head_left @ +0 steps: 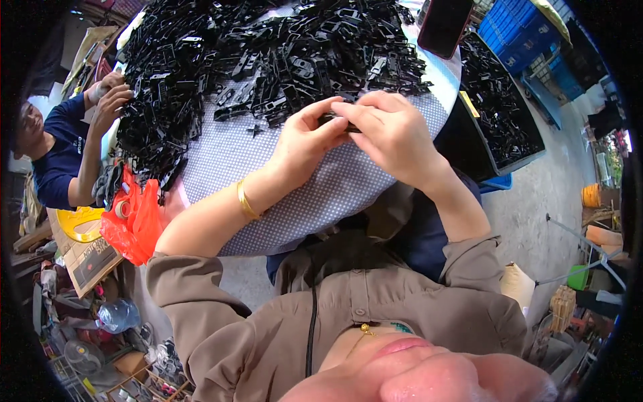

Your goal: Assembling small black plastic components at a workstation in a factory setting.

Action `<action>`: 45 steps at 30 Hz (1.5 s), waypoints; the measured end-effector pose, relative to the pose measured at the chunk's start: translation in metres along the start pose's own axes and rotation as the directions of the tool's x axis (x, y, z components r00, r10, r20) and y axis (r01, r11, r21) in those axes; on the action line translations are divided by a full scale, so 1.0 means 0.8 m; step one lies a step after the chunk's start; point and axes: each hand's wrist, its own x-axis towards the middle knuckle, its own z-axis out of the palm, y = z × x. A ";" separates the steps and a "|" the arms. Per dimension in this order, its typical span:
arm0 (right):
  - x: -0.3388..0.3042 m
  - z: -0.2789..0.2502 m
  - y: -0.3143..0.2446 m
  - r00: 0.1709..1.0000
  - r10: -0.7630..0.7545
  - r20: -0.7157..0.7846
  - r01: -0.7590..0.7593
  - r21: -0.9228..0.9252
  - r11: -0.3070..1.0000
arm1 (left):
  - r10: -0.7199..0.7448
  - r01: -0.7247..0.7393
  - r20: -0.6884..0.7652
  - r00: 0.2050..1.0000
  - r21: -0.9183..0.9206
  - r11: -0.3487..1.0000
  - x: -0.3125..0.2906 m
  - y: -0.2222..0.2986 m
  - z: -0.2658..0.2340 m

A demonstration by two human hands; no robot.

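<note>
My left hand (301,144) and my right hand (398,137) meet over the near part of the round table, fingertips touching. Both are closed in a pinch around a small black plastic part (349,127). Fingers cover most of that part, so its shape is hard to make out. Just beyond my hands spreads a large heap of black plastic parts (288,70), many flat with slots cut in them. One loose black piece (254,130) lies apart from the heap, to the left of my hands.
A patterned cloth (224,164) covers the table. A phone (445,27) stands at the far right edge. Right of the table is a black crate (502,110) of similar parts, with blue crates (522,30) beyond. A red bag (137,228) hangs left, near a co-worker's hands (110,100).
</note>
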 end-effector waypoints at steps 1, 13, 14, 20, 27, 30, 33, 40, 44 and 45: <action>-0.002 0.004 0.007 1.000 0.003 -0.001 -0.003 -0.009 1.000 | 0.001 -0.001 0.009 1.000 -0.001 1.000 0.000 0.001 -0.001; 0.000 -0.005 0.030 0.862 0.371 0.346 -0.473 0.812 0.342 | -0.021 0.020 0.170 0.985 0.007 1.000 -0.002 0.032 0.003; 0.001 -0.009 0.032 0.885 0.332 0.327 -0.449 0.790 0.418 | 0.015 -0.024 0.174 0.985 0.049 0.999 -0.005 0.035 0.007; 0.013 -0.022 0.152 0.576 0.569 -0.587 -0.461 0.341 0.819 | 0.127 -0.388 0.400 0.908 0.684 0.617 -0.036 0.021 0.036; 0.023 0.023 0.245 0.472 0.531 -0.704 -0.870 -0.271 0.413 | 0.160 -0.696 0.700 0.696 0.601 0.393 -0.041 -0.006 0.031; 0.035 0.031 0.240 0.365 0.669 -0.647 -0.928 -0.195 0.318 | 0.177 -0.689 0.689 0.703 0.599 0.408 -0.042 -0.006 0.029; 0.036 0.031 0.242 0.350 0.649 -0.676 -0.929 -0.162 0.332 | 0.155 -0.689 0.693 0.704 0.612 0.388 -0.042 -0.006 0.029; 0.037 0.038 0.257 0.411 0.547 -0.729 -0.879 -0.159 0.448 | 0.168 -0.705 0.705 0.689 0.599 0.379 -0.043 -0.006 0.029; 0.040 0.040 0.253 0.388 0.595 -0.704 -0.888 -0.114 0.445 | 0.148 -0.691 0.700 0.699 0.608 0.391 -0.045 -0.005 0.029; 0.039 0.039 0.256 0.383 0.591 -0.710 -0.889 -0.110 0.444 | 0.146 -0.696 0.705 0.694 0.606 0.384 -0.046 -0.003 0.030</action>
